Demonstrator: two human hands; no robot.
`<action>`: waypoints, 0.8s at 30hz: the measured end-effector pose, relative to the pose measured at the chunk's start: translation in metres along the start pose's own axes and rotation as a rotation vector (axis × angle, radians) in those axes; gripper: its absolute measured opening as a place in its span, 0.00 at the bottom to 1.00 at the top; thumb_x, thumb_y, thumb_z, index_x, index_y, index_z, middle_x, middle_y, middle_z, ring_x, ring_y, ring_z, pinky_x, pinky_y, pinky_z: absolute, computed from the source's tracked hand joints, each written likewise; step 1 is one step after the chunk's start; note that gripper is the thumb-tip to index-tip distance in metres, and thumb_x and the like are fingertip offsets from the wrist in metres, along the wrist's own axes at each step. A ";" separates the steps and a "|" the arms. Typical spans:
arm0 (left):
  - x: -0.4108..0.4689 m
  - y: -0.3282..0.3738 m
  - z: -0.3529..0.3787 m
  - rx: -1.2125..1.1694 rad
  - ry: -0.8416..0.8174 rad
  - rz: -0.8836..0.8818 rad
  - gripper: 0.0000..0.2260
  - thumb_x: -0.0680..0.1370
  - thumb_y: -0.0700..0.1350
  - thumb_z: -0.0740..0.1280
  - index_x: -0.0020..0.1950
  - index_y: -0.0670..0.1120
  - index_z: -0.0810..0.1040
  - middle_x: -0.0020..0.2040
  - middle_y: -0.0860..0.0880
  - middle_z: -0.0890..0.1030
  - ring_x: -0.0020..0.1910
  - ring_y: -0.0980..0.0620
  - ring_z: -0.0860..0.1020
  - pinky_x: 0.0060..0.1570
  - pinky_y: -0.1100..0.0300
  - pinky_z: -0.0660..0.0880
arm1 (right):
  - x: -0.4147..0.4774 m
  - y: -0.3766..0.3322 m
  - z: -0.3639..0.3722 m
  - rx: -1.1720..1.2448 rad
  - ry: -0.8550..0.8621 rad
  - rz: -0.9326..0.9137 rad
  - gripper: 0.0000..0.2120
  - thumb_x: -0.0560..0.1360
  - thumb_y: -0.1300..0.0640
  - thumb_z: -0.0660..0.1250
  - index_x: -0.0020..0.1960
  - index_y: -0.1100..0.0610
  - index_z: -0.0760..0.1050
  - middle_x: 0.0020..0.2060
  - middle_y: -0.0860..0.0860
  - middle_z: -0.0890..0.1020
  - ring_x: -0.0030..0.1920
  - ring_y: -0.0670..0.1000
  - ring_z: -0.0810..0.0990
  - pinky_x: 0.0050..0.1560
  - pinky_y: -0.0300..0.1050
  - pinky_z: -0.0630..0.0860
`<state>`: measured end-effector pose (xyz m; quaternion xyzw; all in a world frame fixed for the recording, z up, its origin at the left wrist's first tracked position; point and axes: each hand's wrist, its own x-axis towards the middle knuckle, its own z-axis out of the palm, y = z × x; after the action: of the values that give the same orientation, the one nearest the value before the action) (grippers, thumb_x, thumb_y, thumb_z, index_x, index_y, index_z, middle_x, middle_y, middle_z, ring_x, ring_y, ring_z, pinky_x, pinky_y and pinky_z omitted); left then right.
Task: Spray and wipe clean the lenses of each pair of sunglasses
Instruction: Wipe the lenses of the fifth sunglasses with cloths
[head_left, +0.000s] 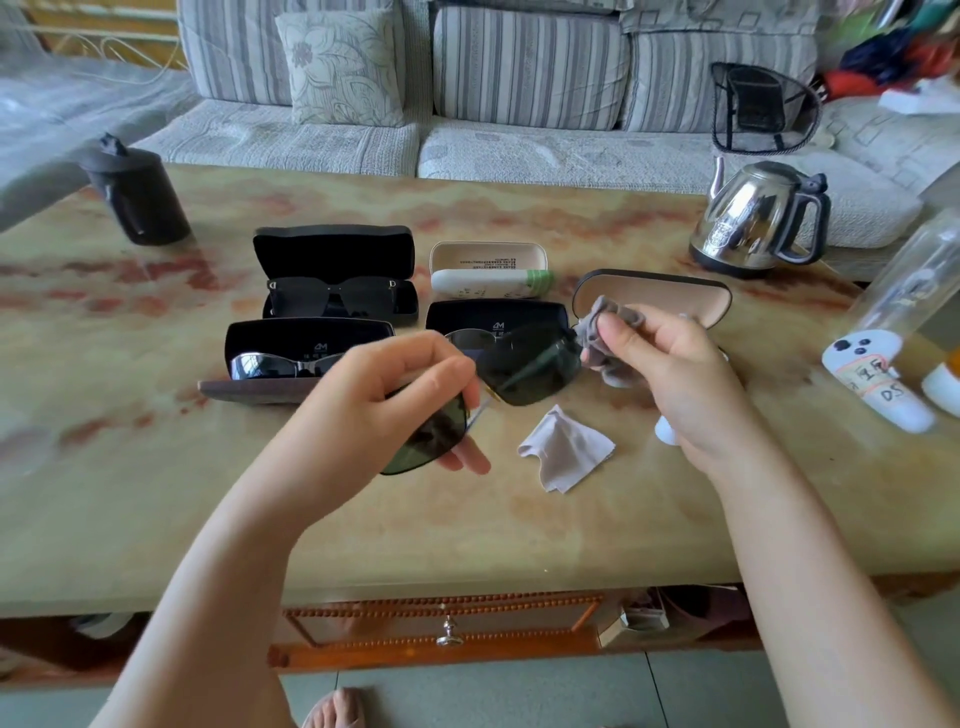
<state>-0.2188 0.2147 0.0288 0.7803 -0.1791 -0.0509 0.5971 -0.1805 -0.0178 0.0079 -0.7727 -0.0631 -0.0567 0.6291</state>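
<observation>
My left hand (400, 387) grips a pair of green-lensed sunglasses (524, 371) by its left lens, held above the table. My right hand (670, 364) pinches a bunched grey cloth (605, 332) against the outer edge of the right lens. A second, paler cloth (566, 449) lies crumpled on the table below the glasses. A white spray bottle (666, 431) is mostly hidden behind my right wrist. Black sunglasses (332, 297) rest in an open black case at the back. Silver-framed sunglasses (280, 364) sit in another open case at the left.
An open black case (496, 314), an open tan-lined case (670, 293) and a white case (488, 270) stand behind the glasses. A steel kettle (758, 218) is at the back right, a black jug (137, 195) back left, bottles (883, 379) at the right edge. A sofa lies beyond.
</observation>
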 end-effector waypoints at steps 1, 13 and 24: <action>0.000 0.001 0.000 -0.022 0.037 0.000 0.12 0.80 0.43 0.60 0.43 0.36 0.76 0.35 0.40 0.82 0.33 0.48 0.84 0.37 0.59 0.81 | 0.000 0.003 0.001 -0.084 0.024 0.015 0.09 0.81 0.58 0.62 0.44 0.54 0.78 0.33 0.41 0.82 0.38 0.38 0.80 0.41 0.33 0.72; 0.001 -0.004 0.014 -0.224 0.196 -0.152 0.11 0.79 0.46 0.63 0.45 0.46 0.84 0.39 0.47 0.86 0.42 0.51 0.84 0.44 0.53 0.78 | -0.008 0.029 0.016 -1.009 0.280 0.063 0.05 0.77 0.61 0.66 0.52 0.57 0.76 0.44 0.50 0.81 0.45 0.53 0.77 0.41 0.42 0.59; 0.004 -0.008 0.013 -0.309 0.275 -0.184 0.11 0.78 0.47 0.65 0.43 0.49 0.86 0.40 0.52 0.84 0.41 0.58 0.81 0.37 0.68 0.76 | -0.025 0.022 0.038 -0.917 0.047 0.068 0.09 0.75 0.48 0.69 0.52 0.50 0.79 0.45 0.45 0.78 0.50 0.47 0.76 0.43 0.43 0.66</action>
<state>-0.2170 0.2030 0.0180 0.6922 -0.0142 -0.0254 0.7211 -0.2014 0.0142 -0.0250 -0.9714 0.0081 -0.0755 0.2251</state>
